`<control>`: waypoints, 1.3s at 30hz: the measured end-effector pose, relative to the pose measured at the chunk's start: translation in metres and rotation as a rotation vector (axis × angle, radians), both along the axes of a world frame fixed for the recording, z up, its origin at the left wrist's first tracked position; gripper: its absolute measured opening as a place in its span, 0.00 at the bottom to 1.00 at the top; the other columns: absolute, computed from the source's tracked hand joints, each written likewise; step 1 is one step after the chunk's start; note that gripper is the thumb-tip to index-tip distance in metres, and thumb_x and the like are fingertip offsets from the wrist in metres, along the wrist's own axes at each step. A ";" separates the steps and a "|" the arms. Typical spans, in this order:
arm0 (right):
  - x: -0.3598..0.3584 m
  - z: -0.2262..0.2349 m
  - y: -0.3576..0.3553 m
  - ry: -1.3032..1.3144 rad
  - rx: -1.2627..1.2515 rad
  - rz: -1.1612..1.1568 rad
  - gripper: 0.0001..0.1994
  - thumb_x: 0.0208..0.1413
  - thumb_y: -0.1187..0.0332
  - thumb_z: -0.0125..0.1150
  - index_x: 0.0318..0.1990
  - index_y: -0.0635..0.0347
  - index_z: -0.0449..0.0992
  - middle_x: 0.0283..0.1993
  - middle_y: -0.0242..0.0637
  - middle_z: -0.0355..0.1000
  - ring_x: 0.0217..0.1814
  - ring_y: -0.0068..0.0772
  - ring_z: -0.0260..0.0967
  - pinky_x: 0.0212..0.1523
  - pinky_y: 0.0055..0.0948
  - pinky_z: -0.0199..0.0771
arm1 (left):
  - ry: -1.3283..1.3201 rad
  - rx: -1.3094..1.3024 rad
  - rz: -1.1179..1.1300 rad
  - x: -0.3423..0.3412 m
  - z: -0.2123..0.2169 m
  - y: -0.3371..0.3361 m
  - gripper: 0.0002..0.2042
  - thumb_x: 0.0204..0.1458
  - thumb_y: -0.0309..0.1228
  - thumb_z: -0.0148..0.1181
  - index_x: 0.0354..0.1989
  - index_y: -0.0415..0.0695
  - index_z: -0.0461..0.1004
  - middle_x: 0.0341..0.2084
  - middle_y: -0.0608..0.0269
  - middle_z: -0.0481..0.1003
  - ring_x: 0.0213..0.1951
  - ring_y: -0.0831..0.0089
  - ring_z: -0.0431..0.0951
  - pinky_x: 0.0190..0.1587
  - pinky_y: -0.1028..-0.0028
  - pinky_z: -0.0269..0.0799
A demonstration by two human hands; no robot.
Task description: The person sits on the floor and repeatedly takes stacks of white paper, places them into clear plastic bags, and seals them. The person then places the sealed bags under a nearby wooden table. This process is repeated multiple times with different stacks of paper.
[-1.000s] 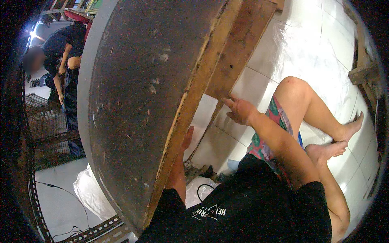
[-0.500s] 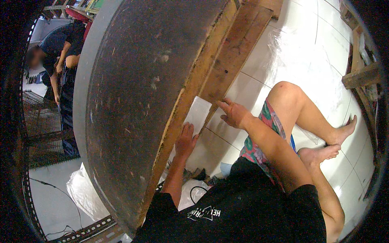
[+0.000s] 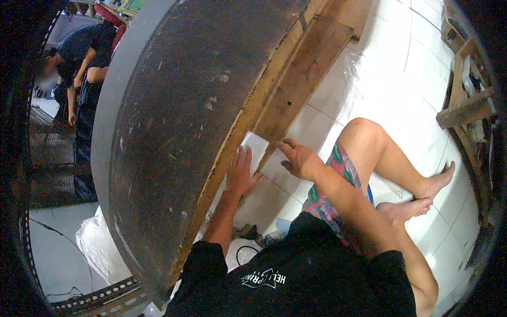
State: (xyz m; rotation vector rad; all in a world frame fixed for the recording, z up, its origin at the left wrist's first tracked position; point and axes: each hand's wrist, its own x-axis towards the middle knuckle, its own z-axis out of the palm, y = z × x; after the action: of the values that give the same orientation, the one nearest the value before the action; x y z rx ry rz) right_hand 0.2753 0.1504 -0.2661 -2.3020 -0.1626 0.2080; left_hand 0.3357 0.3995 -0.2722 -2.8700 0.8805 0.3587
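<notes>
A white, flat, rectangular packet or stack of sheets (image 3: 257,144) lies on the wooden ledge below the dark table. My left hand (image 3: 242,171) rests flat over its near-left part, fingers spread and covering some of it. Across the ledge, my right hand (image 3: 300,159) has its fingers partly stretched toward the edge of the wooden plank (image 3: 303,74), just right of the packet. Nothing shows in the right hand; whether its fingertips touch the plank I cannot tell.
A large dark, worn tabletop (image 3: 185,105) fills the left. Beyond it another person (image 3: 87,53) bends over a rack. Clear plastic sheeting (image 3: 351,68) lies on the white tiled floor. A wooden frame (image 3: 465,108) stands far right, and a white plastic bag (image 3: 97,240) lies lower left.
My left hand has slid farther up over the white packet, covering more of it. The right hand stays by the plank's edge. The whole view has shifted slightly.
</notes>
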 end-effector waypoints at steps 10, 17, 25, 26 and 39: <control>-0.002 -0.013 0.011 -0.086 0.143 -0.018 0.32 0.50 0.64 0.62 0.64 0.50 0.59 0.64 0.48 0.59 0.54 0.57 0.67 0.51 0.47 0.72 | 0.088 0.076 0.054 0.008 -0.045 0.020 0.37 0.55 0.45 0.53 0.68 0.37 0.47 0.68 0.38 0.42 0.69 0.43 0.41 0.66 0.45 0.39; -0.085 0.041 -0.049 -0.353 0.536 -0.250 0.28 0.57 0.67 0.55 0.65 0.61 0.55 0.54 0.49 0.62 0.54 0.48 0.67 0.54 0.40 0.68 | -0.089 -0.014 0.057 0.023 -0.037 -0.036 0.35 0.58 0.50 0.49 0.64 0.33 0.55 0.63 0.34 0.53 0.64 0.40 0.52 0.65 0.51 0.47; -0.299 0.062 -0.145 -0.502 0.612 -1.269 0.18 0.60 0.73 0.53 0.57 0.65 0.66 0.45 0.39 0.71 0.49 0.24 0.69 0.52 0.28 0.70 | -0.059 -0.663 -0.470 0.082 0.052 -0.234 0.29 0.58 0.47 0.52 0.60 0.37 0.63 0.59 0.42 0.63 0.61 0.48 0.62 0.63 0.58 0.55; -0.338 0.060 -0.142 -0.578 0.642 -1.402 0.18 0.60 0.73 0.53 0.57 0.66 0.66 0.45 0.39 0.71 0.48 0.24 0.69 0.52 0.28 0.70 | -0.003 -0.696 -0.570 0.086 0.056 -0.270 0.28 0.58 0.47 0.52 0.59 0.37 0.64 0.59 0.43 0.64 0.61 0.50 0.63 0.63 0.59 0.56; -0.586 0.381 -0.012 -0.331 -1.397 -1.926 0.21 0.51 0.74 0.63 0.54 0.66 0.70 0.42 0.45 0.74 0.44 0.37 0.73 0.44 0.32 0.74 | 0.739 -0.463 -1.947 -0.294 0.101 -0.616 0.20 0.58 0.36 0.49 0.53 0.35 0.68 0.49 0.45 0.71 0.52 0.55 0.72 0.57 0.62 0.65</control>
State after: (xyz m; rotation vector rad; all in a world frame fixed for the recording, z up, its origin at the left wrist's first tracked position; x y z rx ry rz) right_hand -0.3107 0.1389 0.1152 -2.3691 2.5473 -1.3791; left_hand 0.0413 -0.2161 -0.1708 -0.6958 3.2548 0.8408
